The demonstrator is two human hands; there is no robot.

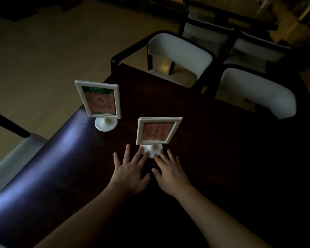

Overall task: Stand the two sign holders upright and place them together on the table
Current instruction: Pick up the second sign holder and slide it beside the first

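Observation:
Two white-framed sign holders stand upright on the dark table. The farther sign holder stands near the table's left edge on a round white foot, with a green and pink card in it. The nearer sign holder stands in the middle with a pink card. My left hand lies flat, fingers spread, its fingertips at the left of the nearer holder's base. My right hand lies flat beside it, fingertips at the right of that base. Neither hand grips anything.
Two white-cushioned chairs with dark frames stand at the table's far side, with more chairs behind them. Another chair is at the left side. The pale floor lies beyond the left edge.

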